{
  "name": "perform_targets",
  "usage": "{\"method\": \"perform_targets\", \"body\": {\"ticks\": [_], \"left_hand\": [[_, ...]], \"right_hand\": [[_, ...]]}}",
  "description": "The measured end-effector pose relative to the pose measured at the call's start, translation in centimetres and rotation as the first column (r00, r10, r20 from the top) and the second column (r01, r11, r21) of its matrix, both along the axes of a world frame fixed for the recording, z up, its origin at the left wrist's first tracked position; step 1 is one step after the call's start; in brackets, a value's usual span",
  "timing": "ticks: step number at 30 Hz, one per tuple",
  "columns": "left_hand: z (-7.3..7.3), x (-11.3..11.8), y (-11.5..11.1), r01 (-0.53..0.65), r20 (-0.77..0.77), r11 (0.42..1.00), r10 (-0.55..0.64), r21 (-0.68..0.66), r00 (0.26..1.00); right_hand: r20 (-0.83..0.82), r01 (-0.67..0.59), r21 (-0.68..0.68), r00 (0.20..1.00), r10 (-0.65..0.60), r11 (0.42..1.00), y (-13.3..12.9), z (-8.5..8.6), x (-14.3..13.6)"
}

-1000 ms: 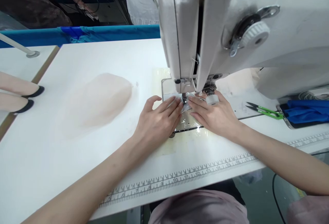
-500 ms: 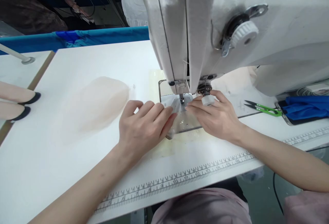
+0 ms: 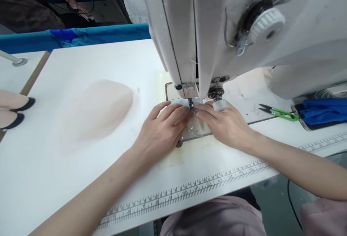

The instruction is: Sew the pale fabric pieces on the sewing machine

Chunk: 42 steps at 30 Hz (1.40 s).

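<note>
A white sewing machine [image 3: 179, 30] stands over the table, its needle and presser foot [image 3: 191, 103] lowered between my hands. My left hand [image 3: 165, 127] is closed at the left of the foot, its fingertips pressed together on a thin, pale, see-through fabric [image 3: 176, 101]. Just right of the foot, my right hand [image 3: 226, 124] has its fingers together on the same fabric, partly behind the machine's white knob [image 3: 219, 105]. The fabric is mostly hidden under my fingers.
A sheer beige piece [image 3: 105, 109] lies at the left. Green-handled snips [image 3: 282, 114] and a blue cloth on a dark tray [image 3: 309, 123] are at the right. A ruler strip [image 3: 187, 192] runs along the front edge. Beige pieces with black ends [image 3: 16, 100] lie far left.
My left hand has moved right, up to the presser foot, and its fingers lie flatter. My right hand has barely shifted. The view has come slightly closer to the machine.
</note>
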<state>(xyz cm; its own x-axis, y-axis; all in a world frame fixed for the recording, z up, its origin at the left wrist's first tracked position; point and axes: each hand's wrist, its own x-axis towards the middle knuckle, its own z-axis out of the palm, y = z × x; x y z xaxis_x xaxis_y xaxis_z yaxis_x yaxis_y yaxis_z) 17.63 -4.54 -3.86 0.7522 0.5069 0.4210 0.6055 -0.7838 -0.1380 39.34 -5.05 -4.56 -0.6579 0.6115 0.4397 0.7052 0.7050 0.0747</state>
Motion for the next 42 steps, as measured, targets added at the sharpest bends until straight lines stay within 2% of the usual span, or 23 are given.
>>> {"method": "perform_targets", "body": {"ticks": [10, 17, 23, 31, 34, 39, 42], "left_hand": [[0.1, -0.2, -0.4, -0.015, -0.094, 1.000, 0.013, -0.012, 0.996], [0.1, -0.2, -0.4, -0.024, -0.070, 0.998, 0.020, -0.063, 0.997], [-0.1, -0.1, -0.3, -0.033, -0.074, 0.999, 0.033, 0.003, 0.997], [-0.3, -0.3, -0.2, -0.039, -0.052, 0.998, 0.037, -0.041, 0.998], [0.0, -0.3, -0.6, -0.001, -0.049, 1.000, 0.001, 0.006, 0.999], [0.7, -0.2, -1.5, 0.189, -0.013, 0.981, -0.189, 0.050, 0.982], [0.7, -0.2, -1.7, 0.172, -0.050, 0.980, -0.168, 0.103, 0.985]], "right_hand": [[0.032, 0.041, -0.014, 0.999, -0.040, 0.999, 0.4, -0.2, 0.4], [0.057, 0.046, -0.037, 0.997, -0.044, 0.998, 0.3, -0.1, 0.5], [0.088, 0.060, -0.040, 0.995, -0.056, 0.997, 0.3, 0.1, 0.4], [0.082, 0.062, -0.027, 0.995, -0.060, 0.998, 0.3, 0.1, 0.5], [0.027, 0.021, -0.017, 0.999, -0.020, 1.000, 0.3, 0.1, 0.5], [-0.077, -0.133, -0.050, 0.989, 0.129, 0.990, -0.2, 0.6, 0.8], [-0.139, -0.204, -0.100, 0.972, 0.190, 0.974, -0.5, 0.9, 1.2]]}}
